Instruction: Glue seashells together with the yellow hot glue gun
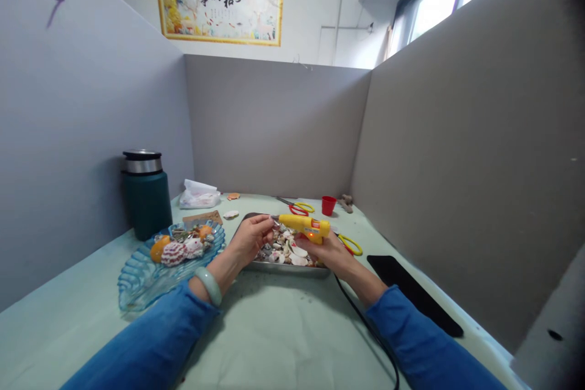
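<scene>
A yellow hot glue gun (301, 225) with a small orange light is gripped in my right hand (322, 250), its nozzle pointing left. My left hand (253, 237) pinches something small right at the nozzle tip; the fingers hide what it is. Beneath both hands lies a metal tray (292, 269) full of seashells (286, 247). On the left, a blue scalloped glass plate (141, 283) carries several shells, among them a striped one (174, 253) and orange pieces (159, 248). A black cord (365, 323) trails from below the glue gun toward me.
A dark green bottle (147, 201) stands at left, near a tissue pack (200, 195). Behind the tray are scissors (299, 207) and a red cup (328, 205). Yellow handles (351, 245) and a flat black object (411, 292) lie to the right. Grey partitions (278, 128) enclose the table.
</scene>
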Motion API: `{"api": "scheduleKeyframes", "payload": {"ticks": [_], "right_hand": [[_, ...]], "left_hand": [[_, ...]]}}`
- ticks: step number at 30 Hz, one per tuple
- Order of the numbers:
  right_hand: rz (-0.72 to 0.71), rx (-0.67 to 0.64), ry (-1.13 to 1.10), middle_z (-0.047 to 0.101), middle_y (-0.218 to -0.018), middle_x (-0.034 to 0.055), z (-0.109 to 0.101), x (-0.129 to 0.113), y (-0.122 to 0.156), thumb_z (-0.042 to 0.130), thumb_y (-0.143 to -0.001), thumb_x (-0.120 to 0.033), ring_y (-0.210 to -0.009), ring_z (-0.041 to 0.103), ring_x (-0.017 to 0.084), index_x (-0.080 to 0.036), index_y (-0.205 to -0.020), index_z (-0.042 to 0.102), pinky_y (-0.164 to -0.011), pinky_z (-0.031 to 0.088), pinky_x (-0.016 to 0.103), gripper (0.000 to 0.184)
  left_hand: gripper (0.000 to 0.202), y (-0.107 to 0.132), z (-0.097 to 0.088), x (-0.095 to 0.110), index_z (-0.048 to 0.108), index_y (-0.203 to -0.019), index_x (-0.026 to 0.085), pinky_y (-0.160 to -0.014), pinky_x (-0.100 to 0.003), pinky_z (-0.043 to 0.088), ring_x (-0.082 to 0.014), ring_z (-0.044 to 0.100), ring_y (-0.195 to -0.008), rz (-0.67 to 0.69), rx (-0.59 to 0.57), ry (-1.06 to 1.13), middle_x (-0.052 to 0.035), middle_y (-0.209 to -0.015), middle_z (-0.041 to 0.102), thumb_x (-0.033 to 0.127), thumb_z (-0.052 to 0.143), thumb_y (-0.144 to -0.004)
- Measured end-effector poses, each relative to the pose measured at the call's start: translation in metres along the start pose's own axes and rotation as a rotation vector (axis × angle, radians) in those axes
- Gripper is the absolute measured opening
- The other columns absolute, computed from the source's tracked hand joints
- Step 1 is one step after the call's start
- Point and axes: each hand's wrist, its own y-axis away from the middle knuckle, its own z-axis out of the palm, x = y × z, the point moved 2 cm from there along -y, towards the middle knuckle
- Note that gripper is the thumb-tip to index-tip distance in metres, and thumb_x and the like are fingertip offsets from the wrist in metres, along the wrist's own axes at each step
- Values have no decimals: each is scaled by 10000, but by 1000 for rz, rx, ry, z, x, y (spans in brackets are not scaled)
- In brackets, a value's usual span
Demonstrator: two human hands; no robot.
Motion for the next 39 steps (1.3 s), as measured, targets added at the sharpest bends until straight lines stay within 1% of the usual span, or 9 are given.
{"api": "scheduleKeyframes", "payload": {"ticks": [3, 7, 14, 20, 23, 27, 31, 34, 39], "right_hand": [[27, -9, 4, 469, -605, -28, -1, 1, 0, 637, -734, -415, -520, 405, 94, -172, -818, 601, -472, 340, 219, 260], [21, -21, 1, 464, -585, -30, -1, 0, 0, 640, -731, -403, -502, 400, 94, -173, -796, 599, -464, 348, 225, 242], [11, 3, 13, 466, -594, -29, 0, 0, 1, 635, -735, -375, -516, 392, 94, -173, -826, 609, -476, 333, 224, 223], [32, 0, 11, 471, -594, -30, 0, 1, 0, 645, -728, -391, -503, 388, 93, -170, -854, 615, -463, 321, 225, 256], [24, 0, 7, 459, -580, -34, 0, 3, 0, 638, -737, -391, -502, 380, 93, -172, -863, 616, -465, 322, 225, 254], [-8, 5, -4, 449, -561, -39, 0, 4, -1, 641, -738, -384, -494, 383, 88, -167, -814, 605, -462, 314, 221, 232], [9, -2, 14, 445, -548, -40, 0, 5, -2, 645, -734, -395, -480, 380, 84, -160, -797, 601, -451, 307, 220, 248], [15, 16, 22, 465, -581, -33, 0, 4, -2, 647, -731, -406, -495, 393, 85, -160, -819, 605, -457, 317, 220, 265], [30, 4, 5, 477, -604, -28, 1, 2, 1, 650, -723, -429, -500, 399, 85, -162, -826, 598, -455, 316, 219, 291]], "left_hand": [[204, 0, 0, 0, 642, -732, 112, -448, -182, 370, -38, 464, -439, 5, 1, 4, -18, -647, 611, 255, 738, -624], [196, -1, -2, 1, 636, -713, 113, -452, -177, 366, -31, 458, -442, 16, 41, 43, -6, -645, 604, 228, 752, -604], [238, -1, -2, 4, 667, -781, 101, -462, -161, 366, -21, 455, -459, 12, 71, 67, 2, -660, 592, 246, 754, -613], [214, -1, -1, 4, 650, -756, 105, -457, -159, 368, -24, 462, -455, 12, 68, 56, -2, -656, 593, 239, 749, -622], [209, 0, -1, 2, 631, -724, 111, -452, -167, 369, -28, 459, -451, 17, 39, 35, -7, -662, 596, 252, 749, -624], [226, 0, 0, -1, 633, -749, 108, -448, -179, 372, -35, 454, -447, 37, -7, -25, -9, -666, 586, 284, 731, -647], [239, -1, 0, -2, 632, -752, 107, -448, -187, 377, -43, 460, -446, 39, -12, -65, -10, -663, 585, 299, 726, -645], [221, -2, -1, -2, 632, -732, 107, -442, -179, 373, -41, 466, -445, 48, 9, -38, -9, -666, 591, 285, 729, -643], [240, -2, -3, 1, 655, -777, 103, -455, -160, 384, -27, 466, -447, 34, 105, 41, -3, -670, 608, 241, 758, -610]]}}
